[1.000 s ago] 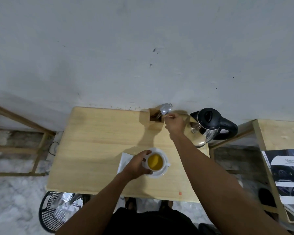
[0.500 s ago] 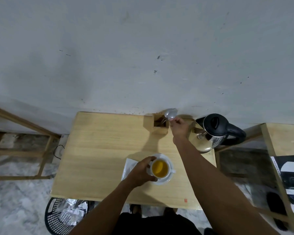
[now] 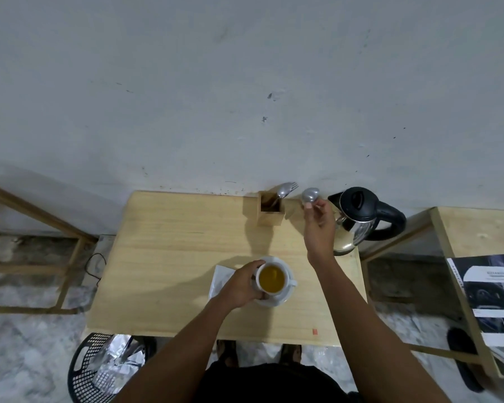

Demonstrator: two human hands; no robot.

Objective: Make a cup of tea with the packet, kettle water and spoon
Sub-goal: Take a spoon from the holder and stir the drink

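Observation:
A white cup (image 3: pixel 285 283) of amber tea stands on a white saucer (image 3: pixel 282 299) near the front of the wooden table (image 3: pixel 169 257). My left hand (image 3: pixel 240 286) grips the cup's left side. My right hand (image 3: pixel 317 221) is raised at the back of the table, holding a metal spoon (image 3: pixel 310 195) with its bowl pointing up, between the wooden cutlery holder (image 3: pixel 269 210) and the steel kettle (image 3: pixel 361 219) with its black lid. A white packet (image 3: pixel 220 279) lies flat under my left wrist, partly hidden.
A fork and another spoon stand in the cutlery holder. A black basket (image 3: pixel 90 370) with foil wrappers sits on the floor at the front left. A second table with a magazine (image 3: pixel 489 295) stands to the right. A wall rises right behind the table.
My right hand has pulled a spoon out of the cutlery holder and moved it right, toward the kettle. My left hand has stayed on the cup.

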